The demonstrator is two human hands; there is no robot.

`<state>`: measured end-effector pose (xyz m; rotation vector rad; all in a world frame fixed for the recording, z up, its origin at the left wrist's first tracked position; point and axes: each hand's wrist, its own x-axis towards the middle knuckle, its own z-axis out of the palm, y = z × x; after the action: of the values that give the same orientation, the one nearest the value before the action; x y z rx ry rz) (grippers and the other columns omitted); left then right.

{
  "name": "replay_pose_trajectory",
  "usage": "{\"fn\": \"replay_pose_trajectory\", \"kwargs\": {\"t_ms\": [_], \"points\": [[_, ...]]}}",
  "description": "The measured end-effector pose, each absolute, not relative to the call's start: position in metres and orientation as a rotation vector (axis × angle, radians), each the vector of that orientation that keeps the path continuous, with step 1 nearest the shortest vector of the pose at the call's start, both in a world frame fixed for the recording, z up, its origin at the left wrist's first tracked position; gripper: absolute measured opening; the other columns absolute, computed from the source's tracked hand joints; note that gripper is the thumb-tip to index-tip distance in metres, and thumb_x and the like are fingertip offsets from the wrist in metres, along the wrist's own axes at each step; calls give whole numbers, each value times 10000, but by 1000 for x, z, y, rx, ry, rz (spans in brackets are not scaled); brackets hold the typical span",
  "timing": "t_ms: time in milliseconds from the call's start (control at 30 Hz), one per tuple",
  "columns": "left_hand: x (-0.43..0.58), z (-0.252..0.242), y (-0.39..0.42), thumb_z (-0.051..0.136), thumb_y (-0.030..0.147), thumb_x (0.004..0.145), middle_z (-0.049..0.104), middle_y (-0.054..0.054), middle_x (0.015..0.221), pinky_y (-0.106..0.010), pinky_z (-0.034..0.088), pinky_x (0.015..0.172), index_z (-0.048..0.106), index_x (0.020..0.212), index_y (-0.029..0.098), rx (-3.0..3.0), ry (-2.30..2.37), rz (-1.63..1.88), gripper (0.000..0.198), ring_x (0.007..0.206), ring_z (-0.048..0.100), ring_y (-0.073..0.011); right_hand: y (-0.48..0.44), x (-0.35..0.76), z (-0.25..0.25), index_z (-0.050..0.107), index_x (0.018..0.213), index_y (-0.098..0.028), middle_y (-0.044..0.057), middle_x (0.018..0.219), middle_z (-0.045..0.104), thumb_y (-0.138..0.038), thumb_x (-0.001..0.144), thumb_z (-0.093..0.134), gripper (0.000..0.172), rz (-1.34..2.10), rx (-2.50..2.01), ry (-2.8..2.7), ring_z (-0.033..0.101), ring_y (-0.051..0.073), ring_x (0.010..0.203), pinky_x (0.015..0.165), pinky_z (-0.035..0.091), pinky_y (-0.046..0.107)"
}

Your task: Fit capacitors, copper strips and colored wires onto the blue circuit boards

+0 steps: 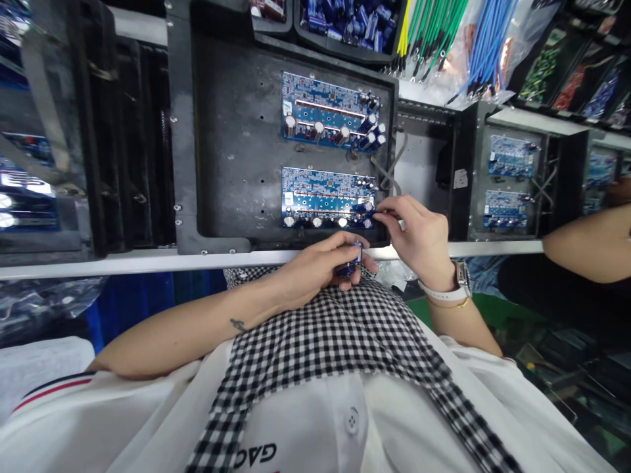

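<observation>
The left hand (340, 259) holds blue capacitors (348, 268) in curled fingers, just off the near edge of the black tray (236, 151). The right hand (417, 230) has thumb and finger pinched narrow at the right end of the nearer circuit board (325, 205), by the tray's near right corner; whether a part sits between them, I cannot tell. The farther circuit board (328, 117) lies alongside, toward the tray's far right corner.

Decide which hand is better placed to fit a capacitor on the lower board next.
Likely the right hand: it is at the right end of the lower board, while the left hand is occupied holding blue capacitors.
</observation>
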<state>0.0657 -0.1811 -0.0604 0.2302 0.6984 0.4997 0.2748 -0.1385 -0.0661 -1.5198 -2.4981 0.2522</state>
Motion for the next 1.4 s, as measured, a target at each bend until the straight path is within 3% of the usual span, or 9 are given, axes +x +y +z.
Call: {"fn": "replay_pose_trajectory", "kwargs": {"t_ms": [100,200,367,567,767,1000,1200,1400], "points": [[65,-59,-180,564,277,960,678,-98,848,-198,346,546,527,1008,146,191,718,503,144,612,517,-93,-139,274,-68,642,1009,-216,20,986,729,-275,995,520,136,274,-1541,-2466,677,153,819,682,485,275],[65,-61,-181,642,272,919,617,-45,730,-185,332,540,545,940,134,127,733,532,170,567,469,-68,-140,274,-74,638,1005,-219,37,1001,730,-268,999,508,139,291,-1510,-2444,678,178,889,764,514,301],[66,-61,-180,648,189,888,564,-21,762,-178,337,535,576,997,127,20,739,577,144,607,485,-72,-148,271,-71,659,1040,-222,59,1064,733,-259,986,539,137,366,-1433,-2345,666,198,981,875,529,346],[74,-55,-181,560,183,941,517,-5,744,-181,335,528,543,954,134,76,755,583,54,594,472,-73,-185,260,-42,671,1160,-263,21,1008,741,-286,934,641,229,675,-1469,-2168,691,167,876,829,567,322],[76,-54,-188,537,219,962,483,12,739,-163,265,492,532,1096,157,147,775,492,147,551,412,-55,-180,275,-75,714,1067,-246,35,1022,732,-209,943,604,170,510,-1602,-1954,691,176,947,871,573,350],[60,-56,-198,563,203,941,441,29,688,-154,218,466,561,1029,140,256,703,436,109,519,334,-40,-175,279,-93,648,1036,-225,4,930,721,-252,907,668,134,505,-1590,-1938,702,137,780,746,587,275],[15,-43,-189,561,211,937,357,50,590,-164,197,445,614,986,151,499,875,762,93,479,287,-52,-174,279,-93,654,992,-221,10,918,729,-255,907,669,94,491,-1572,-1957,700,140,741,710,583,283],[-32,-38,-185,670,168,811,409,48,500,-191,196,402,666,869,136,939,1283,1353,67,438,319,-77,-167,285,-89,671,967,-224,8,912,742,-253,892,688,82,568,-1544,-1971,717,160,758,703,604,306]]}}
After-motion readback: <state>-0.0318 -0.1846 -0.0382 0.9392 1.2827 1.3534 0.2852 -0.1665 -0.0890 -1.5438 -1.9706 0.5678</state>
